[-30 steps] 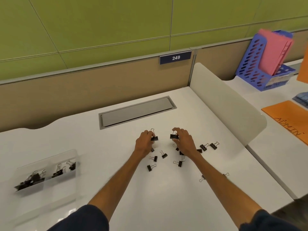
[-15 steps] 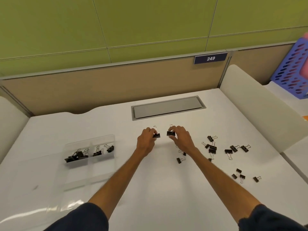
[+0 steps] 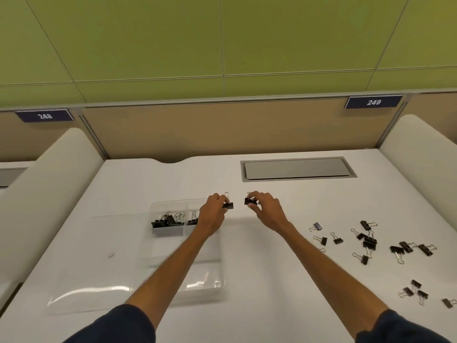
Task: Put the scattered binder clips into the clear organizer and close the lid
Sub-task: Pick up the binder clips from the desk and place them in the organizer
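We see a white bench (image 3: 272,280) with a grey flap (image 3: 296,168) set flat in its far part. Behind it stands a beige partition (image 3: 210,129), and above that a green wall (image 3: 173,40). On the partition are two dark plates, plate 248 (image 3: 45,116) and plate 249 (image 3: 373,102). A rounded left divider (image 3: 49,189) and a right divider (image 3: 420,149) close the sides.

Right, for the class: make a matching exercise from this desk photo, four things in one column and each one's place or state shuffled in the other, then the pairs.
Column 1
1. left hand
2. clear organizer
3. loose binder clips
4. grey hatch

Column 2
A. scattered on the right side of the desk
B. set into the desk at the back
C. pinching one black clip
D. lid open, stored clips inside

Pairs: 1-C, 2-D, 3-A, 4-B
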Action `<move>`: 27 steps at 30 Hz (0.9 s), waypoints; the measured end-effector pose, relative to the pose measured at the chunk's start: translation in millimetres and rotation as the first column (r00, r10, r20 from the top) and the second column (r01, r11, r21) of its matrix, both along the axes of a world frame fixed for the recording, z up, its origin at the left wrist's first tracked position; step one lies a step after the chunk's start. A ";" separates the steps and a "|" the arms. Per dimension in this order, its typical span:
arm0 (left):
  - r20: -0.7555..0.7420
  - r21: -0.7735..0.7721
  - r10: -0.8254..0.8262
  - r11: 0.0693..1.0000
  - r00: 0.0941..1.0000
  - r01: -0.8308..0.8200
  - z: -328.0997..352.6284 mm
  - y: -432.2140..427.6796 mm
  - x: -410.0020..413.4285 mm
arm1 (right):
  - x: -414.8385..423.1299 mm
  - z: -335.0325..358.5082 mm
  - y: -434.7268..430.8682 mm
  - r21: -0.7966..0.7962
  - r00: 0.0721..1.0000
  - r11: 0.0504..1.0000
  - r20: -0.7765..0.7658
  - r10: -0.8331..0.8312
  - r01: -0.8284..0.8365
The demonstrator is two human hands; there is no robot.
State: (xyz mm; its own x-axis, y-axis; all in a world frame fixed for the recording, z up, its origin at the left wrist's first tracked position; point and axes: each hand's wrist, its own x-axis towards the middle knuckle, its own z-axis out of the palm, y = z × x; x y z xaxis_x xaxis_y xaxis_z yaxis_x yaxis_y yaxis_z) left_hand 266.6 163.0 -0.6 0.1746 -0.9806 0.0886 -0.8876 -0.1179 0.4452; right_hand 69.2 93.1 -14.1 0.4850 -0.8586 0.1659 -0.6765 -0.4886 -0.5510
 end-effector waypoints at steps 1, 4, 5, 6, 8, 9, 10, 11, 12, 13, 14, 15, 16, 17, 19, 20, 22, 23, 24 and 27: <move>-0.005 0.009 0.004 1.000 1.000 -0.004 -0.6 4.0 10.0 | 10.8 0.1 1.6 0.000 1.000 1.000 0.001 0.012 -0.012; -0.057 0.034 0.029 0.999 0.998 -0.027 -4.8 15.5 39.7 | 43.2 -1.6 8.1 0.007 0.999 0.999 0.011 0.051 -0.051; -0.078 0.037 0.047 0.998 0.996 -0.044 -7.0 19.0 49.3 | 53.7 -3.2 10.9 0.007 0.998 0.998 0.009 0.068 -0.068; -0.090 0.039 0.063 0.997 0.994 -0.060 -8.0 22.9 58.1 | 63.7 -5.4 13.8 0.005 0.996 0.996 0.002 0.086 -0.086; -0.081 0.050 0.080 0.996 0.994 -0.076 -8.2 30.0 74.2 | 82.2 -9.6 19.9 0.004 0.992 0.992 -0.017 0.123 -0.123; -0.067 0.061 0.088 0.995 0.994 -0.084 -9.1 32.6 82.3 | 90.8 -11.3 22.6 0.002 0.990 0.990 -0.025 0.140 -0.140; -0.043 0.073 0.099 0.993 0.994 -0.095 -10.2 34.6 89.9 | 98.5 -12.5 25.0 0.002 0.987 0.988 -0.033 0.154 -0.154; -0.014 0.088 0.109 0.990 0.994 -0.108 -11.4 35.9 96.9 | 105.6 -13.2 26.8 0.002 0.985 0.986 -0.038 0.166 -0.166; 0.010 0.106 0.118 0.987 0.993 -0.118 -12.1 36.7 102.6 | 111.8 -13.9 27.7 0.004 0.984 0.985 -0.043 0.174 -0.174; 0.020 0.121 0.122 0.985 0.992 -0.124 -12.6 36.8 107.4 | 117.1 -14.1 28.3 0.005 0.983 0.984 -0.049 0.179 -0.179; 0.017 0.131 0.120 0.984 0.993 -0.121 -13.1 36.6 110.6 | 121.2 -13.9 28.4 0.005 0.982 0.984 -0.057 0.179 -0.179; 0.006 0.136 0.114 0.984 0.993 -0.114 -13.4 35.9 112.1 | 124.0 -14.2 28.1 0.004 0.982 0.985 -0.066 0.175 -0.175; -0.006 0.137 0.109 0.985 0.994 -0.107 -12.9 35.6 112.5 | 126.2 -14.6 27.6 0.002 0.983 0.986 -0.074 0.169 -0.170; -0.015 0.138 0.105 0.985 0.994 -0.102 -12.3 35.2 111.9 | 127.8 -15.4 27.1 0.002 0.983 0.986 -0.083 0.165 -0.166; -0.018 0.127 0.103 0.987 0.994 -0.100 -11.3 34.1 109.6 | 130.1 -16.9 26.4 0.004 0.980 0.985 -0.100 0.169 -0.170; -0.016 0.120 0.103 0.988 0.995 -0.101 -12.0 33.5 108.5 | 130.8 -17.7 26.6 0.008 0.979 0.985 -0.110 0.172 -0.173; 0.002 0.127 0.108 0.986 0.994 -0.108 -13.1 33.9 105.9 | 131.2 -19.6 27.2 0.010 0.976 0.985 -0.133 0.171 -0.171; 0.018 0.136 0.117 0.984 0.993 -0.119 -14.2 34.9 105.2 | 131.2 -20.2 27.7 0.007 0.974 0.986 -0.153 0.168 -0.169; 0.026 0.141 0.133 0.981 0.991 -0.135 -15.5 36.3 104.9 | 130.9 -20.6 28.6 0.002 0.970 0.986 -0.175 0.167 -0.169; -0.017 0.116 0.185 0.976 0.983 -0.182 -18.6 41.7 106.4 | 129.6 -21.6 32.1 -0.030 0.963 0.983 -0.212 0.168 -0.179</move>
State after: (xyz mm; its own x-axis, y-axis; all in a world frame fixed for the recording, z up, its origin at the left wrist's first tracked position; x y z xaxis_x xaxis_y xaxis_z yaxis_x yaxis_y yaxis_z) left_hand 373.0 204.7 -19.2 0.3536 -0.9349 -0.0285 -0.8336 -0.3288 0.4437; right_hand 198.9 125.2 -35.7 0.6540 -0.7516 0.0855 -0.6759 -0.6314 -0.3802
